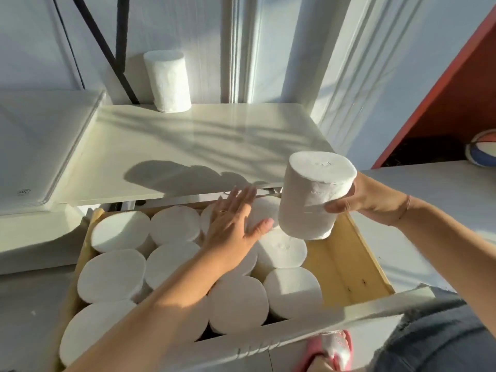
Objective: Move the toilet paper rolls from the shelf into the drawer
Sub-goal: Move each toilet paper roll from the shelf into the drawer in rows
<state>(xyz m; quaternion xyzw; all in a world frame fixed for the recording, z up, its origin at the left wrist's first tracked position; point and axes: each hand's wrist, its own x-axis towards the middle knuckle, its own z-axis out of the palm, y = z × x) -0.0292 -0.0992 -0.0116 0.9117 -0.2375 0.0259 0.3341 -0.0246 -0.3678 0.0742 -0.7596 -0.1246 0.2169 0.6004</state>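
My right hand [367,200] grips a white toilet paper roll [314,194], held tilted above the right rear part of the open wooden drawer [346,267]. Several white rolls [115,275] stand upright and packed in the drawer's left and middle. My left hand [233,224] lies flat, fingers spread, over the rolls near the drawer's back. One more roll [168,80] stands upright at the back of the white shelf [193,146], against the wall.
The drawer's right side shows bare wood. A white appliance top [35,146] sits left of the shelf. A red-edged unit [440,84] and a ball [483,150] are at the right. A pink slipper [330,350] shows below the white drawer front [308,334].
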